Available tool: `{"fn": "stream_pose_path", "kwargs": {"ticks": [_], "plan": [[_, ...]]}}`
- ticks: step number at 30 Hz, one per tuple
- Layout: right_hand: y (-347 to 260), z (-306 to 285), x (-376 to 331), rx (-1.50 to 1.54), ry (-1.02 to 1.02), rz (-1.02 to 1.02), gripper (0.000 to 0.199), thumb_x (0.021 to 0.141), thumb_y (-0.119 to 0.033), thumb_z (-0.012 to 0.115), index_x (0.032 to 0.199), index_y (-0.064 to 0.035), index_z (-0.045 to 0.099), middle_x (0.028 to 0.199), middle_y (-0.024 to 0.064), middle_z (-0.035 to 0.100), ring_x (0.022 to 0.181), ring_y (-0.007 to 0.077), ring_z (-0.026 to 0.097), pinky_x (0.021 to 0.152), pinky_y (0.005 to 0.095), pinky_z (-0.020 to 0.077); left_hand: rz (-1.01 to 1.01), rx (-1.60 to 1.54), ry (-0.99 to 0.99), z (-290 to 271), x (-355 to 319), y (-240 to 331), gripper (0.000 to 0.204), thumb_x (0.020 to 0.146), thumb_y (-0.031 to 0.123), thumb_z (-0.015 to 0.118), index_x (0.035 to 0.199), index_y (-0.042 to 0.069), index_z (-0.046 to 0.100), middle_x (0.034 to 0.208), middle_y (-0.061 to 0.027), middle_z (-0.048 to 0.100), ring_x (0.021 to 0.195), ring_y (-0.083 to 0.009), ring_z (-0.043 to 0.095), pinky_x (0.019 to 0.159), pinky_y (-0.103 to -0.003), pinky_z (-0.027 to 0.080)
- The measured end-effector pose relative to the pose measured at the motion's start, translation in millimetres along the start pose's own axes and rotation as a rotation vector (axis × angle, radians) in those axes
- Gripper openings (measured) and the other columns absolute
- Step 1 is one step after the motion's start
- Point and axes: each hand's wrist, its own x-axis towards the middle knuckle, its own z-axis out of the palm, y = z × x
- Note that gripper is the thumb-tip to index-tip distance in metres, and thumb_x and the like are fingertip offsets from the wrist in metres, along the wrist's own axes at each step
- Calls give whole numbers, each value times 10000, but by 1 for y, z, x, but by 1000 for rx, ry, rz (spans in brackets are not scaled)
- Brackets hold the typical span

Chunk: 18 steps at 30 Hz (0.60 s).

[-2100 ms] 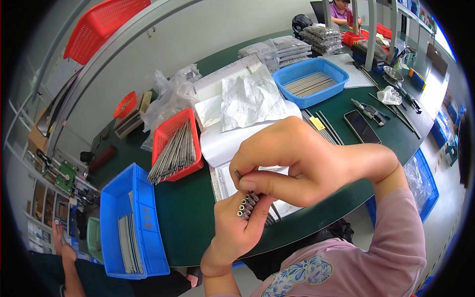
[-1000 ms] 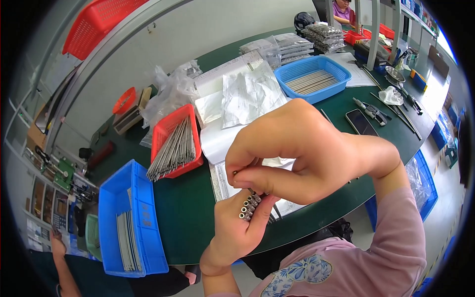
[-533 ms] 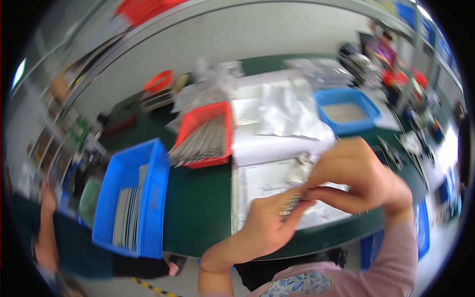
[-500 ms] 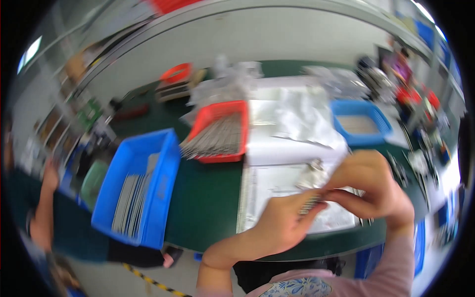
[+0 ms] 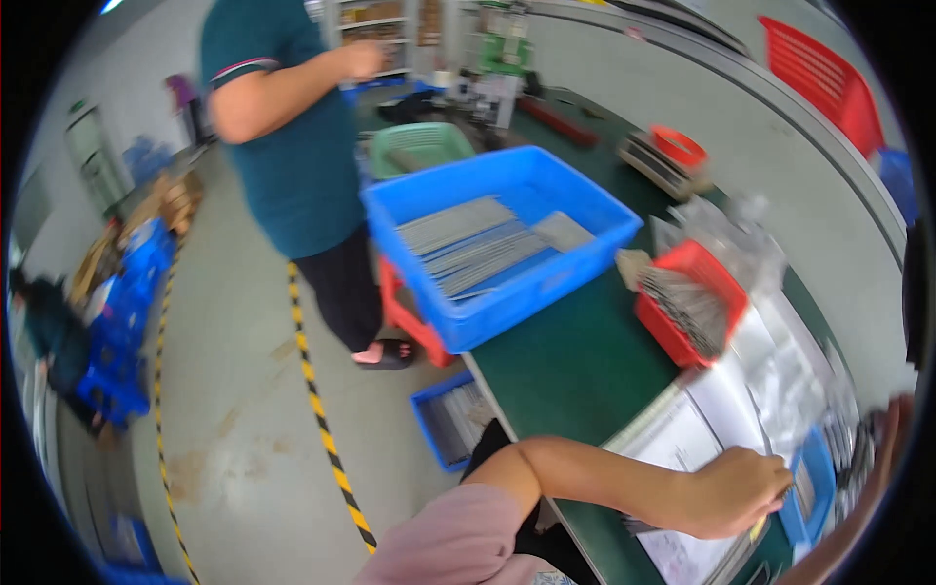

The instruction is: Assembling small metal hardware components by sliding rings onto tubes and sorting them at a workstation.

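Observation:
My left hand [image 5: 736, 492] is closed in a fist above the papers at the right of the bench, and what it may hold is hidden in its fingers. Blurred at the far right rim, my right hand [image 5: 892, 439] is raised, its fingers too smeared to read. Printed paper sheets [image 5: 678, 434] lie under and beyond the left hand. Close by on the right stands a small blue basket [image 5: 811, 483]. Beyond the sheets, a red basket [image 5: 687, 361] holds many thin grey metal rods [image 5: 687, 312].
A large blue bin [image 5: 546, 292] with long thin grey strips straddles the bench corner. Behind it are a green basket [image 5: 429, 141] and a standing person [image 5: 302, 146]. A scale [image 5: 658, 166] carries an orange tray. Below the edge sits another blue bin [image 5: 424, 419] with strips.
The view has swung left, bringing the floor and co-worker into sight. My hands, earlier together around a small bundle of thin metal pieces, are now apart.

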Motion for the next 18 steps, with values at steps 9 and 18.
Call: {"fn": "stream_pose_path", "kwargs": {"ticks": [9,18], "plan": [[-1,176,78,-168,458,-380,98,746,12,624,825,-44,604,761,85,613,655,183,608,610,264,472,-26,-242,-177,-19,-3,0,171,799,102,556,929,25,475,763,-129,545,653,-340,559,540,-412,429],[-3,258,22,-121,-50,-389,101,710,-57,606,805,-87,619,729,56,569,657,243,579,573,337,459,-118,-278,-123,-25,-8,0,125,842,131,543,907,26,522,726,-153,569,587,-337,555,522,-400,423]]}}
